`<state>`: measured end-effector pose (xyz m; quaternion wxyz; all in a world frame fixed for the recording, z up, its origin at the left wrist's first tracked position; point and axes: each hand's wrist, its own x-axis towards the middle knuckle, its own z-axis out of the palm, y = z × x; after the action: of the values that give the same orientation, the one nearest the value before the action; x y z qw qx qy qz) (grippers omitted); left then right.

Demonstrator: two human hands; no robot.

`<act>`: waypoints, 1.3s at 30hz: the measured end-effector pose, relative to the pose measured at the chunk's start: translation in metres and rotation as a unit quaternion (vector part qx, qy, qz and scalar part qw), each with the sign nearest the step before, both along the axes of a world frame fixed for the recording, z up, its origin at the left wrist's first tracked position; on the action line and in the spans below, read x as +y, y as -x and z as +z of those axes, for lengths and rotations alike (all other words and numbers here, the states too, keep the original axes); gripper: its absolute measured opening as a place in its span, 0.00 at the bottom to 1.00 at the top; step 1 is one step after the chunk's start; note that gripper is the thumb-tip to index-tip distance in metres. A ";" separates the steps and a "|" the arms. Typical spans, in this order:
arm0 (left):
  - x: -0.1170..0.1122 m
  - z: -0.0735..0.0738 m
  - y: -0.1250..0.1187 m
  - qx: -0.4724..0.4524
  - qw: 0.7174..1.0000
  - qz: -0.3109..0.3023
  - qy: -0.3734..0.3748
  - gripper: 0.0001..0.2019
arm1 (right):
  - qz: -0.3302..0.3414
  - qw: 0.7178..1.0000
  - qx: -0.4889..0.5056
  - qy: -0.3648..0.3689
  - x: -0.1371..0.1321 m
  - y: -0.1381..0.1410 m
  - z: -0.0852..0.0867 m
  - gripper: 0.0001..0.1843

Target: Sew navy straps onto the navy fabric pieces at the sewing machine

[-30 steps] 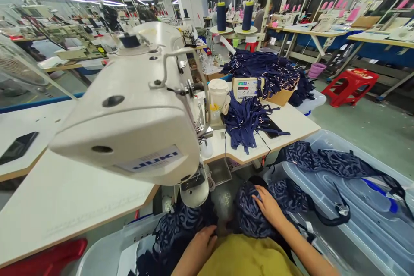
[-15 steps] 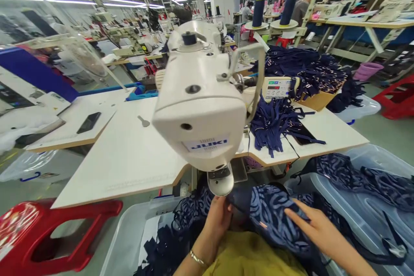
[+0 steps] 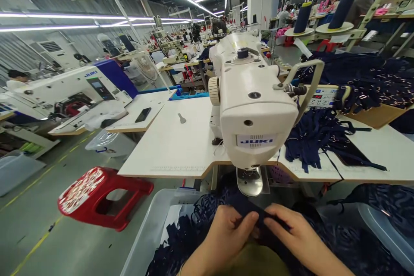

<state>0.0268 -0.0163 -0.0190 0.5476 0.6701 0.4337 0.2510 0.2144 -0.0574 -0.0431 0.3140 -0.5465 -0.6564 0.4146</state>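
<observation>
Navy fabric (image 3: pixel 247 205) lies on the near side of the sewing machine (image 3: pixel 257 116), in view just below its rounded metal plate (image 3: pixel 249 186); contact with the plate cannot be made out. Left hand (image 3: pixel 231 230): closed narrow, thumb and fingers pinching the fabric. Right hand (image 3: pixel 299 230): likewise pinching, apparently on the same piece, close beside the left. Step in hand, judged: straightening or checking an edge between the two pinches. Next move, judged: calls for both grips firm, the edge flat, slack kept off the plate. Near and left of the machine: plastic bin (image 3: pixel 145 224) with dark fabric pieces (image 3: pixel 174 239). Right of it: heap of navy straps (image 3: pixel 313 138). Farther left: red stool (image 3: pixel 108 196).
</observation>
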 end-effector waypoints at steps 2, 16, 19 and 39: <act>-0.001 0.010 -0.001 0.007 0.999 0.016 -0.040 0.23 | -0.025 1.000 0.011 0.006 0.001 -0.004 0.005 0.16; 0.016 0.016 -0.018 -0.140 0.985 0.087 0.058 0.21 | -0.107 0.994 -0.016 -0.001 0.030 -0.007 0.044 0.14; 0.017 0.017 -0.015 -0.165 0.983 0.077 0.032 0.17 | -0.056 0.997 -0.039 0.029 0.032 -0.005 0.041 0.17; 0.031 -0.006 -0.002 0.283 0.782 -0.014 -0.555 0.10 | -0.104 0.994 0.016 -0.027 0.068 -0.016 0.013 0.15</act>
<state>0.0289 0.0151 -0.0249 -0.0628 0.9052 0.3455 0.2393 0.2305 0.0106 -0.0306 0.3805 -0.5966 -0.6019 0.3701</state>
